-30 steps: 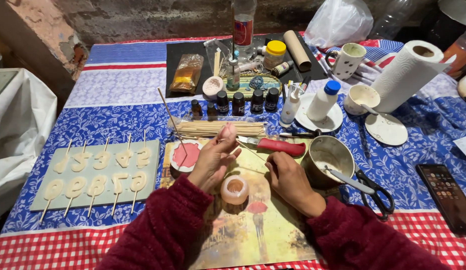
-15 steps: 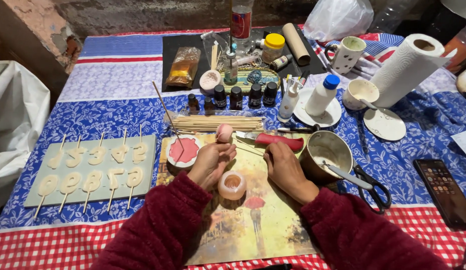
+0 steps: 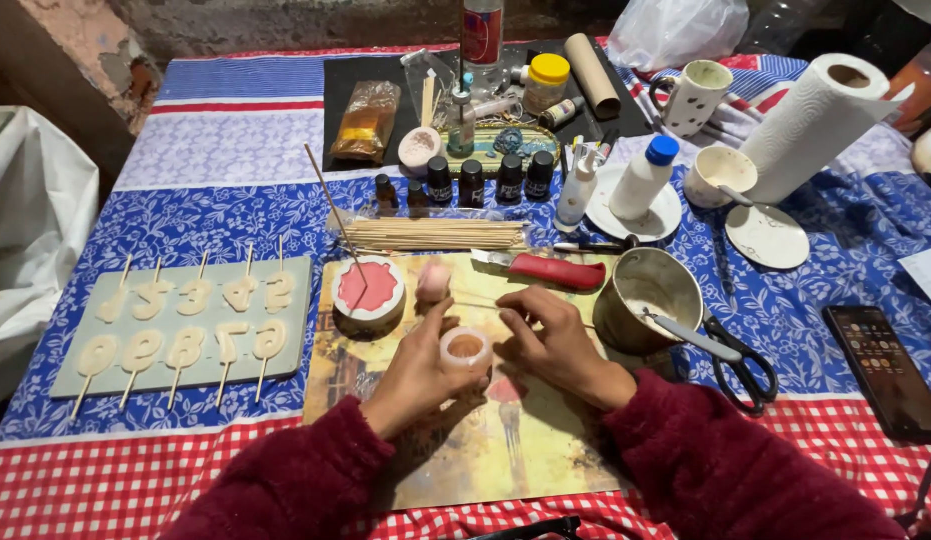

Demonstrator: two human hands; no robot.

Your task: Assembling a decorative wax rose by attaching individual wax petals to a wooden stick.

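So the small round pinkish mould (image 3: 467, 349) sits on the painted placemat (image 3: 456, 440) near the middle of the table's front edge, and my left hand (image 3: 421, 368) is curled around its left side, fingers closed on it. Just above that hand there's a little pink moulded piece (image 3: 433, 282) on a thin skewer (image 3: 486, 305) that runs off to the right. My right hand (image 3: 558, 342) is right beside the mould, fingers bent down over the skewer; looks like a pinch, but I honestly can't tell for sure.

Left of the pink piece is a round tin of red wax (image 3: 370, 293) with a stick poking out of it. Behind it lies a bundle of wooden skewers (image 3: 434, 235), and a red-handled knife (image 3: 546, 268) lies along the mat's far edge. To the right there's a metal pot (image 3: 650, 298) with black-handled scissors (image 3: 731, 355) touching it, and a phone (image 3: 881, 368) near the right edge.

Over toward the left edge is a pale tray of number-shaped moulds (image 3: 186, 320) with sticks in them. Far side has a row of small dark bottles (image 3: 476, 182), a white bottle with a blue cap (image 3: 646, 178) on a saucer, and a paper towel roll (image 3: 816, 125) at the far right corner.
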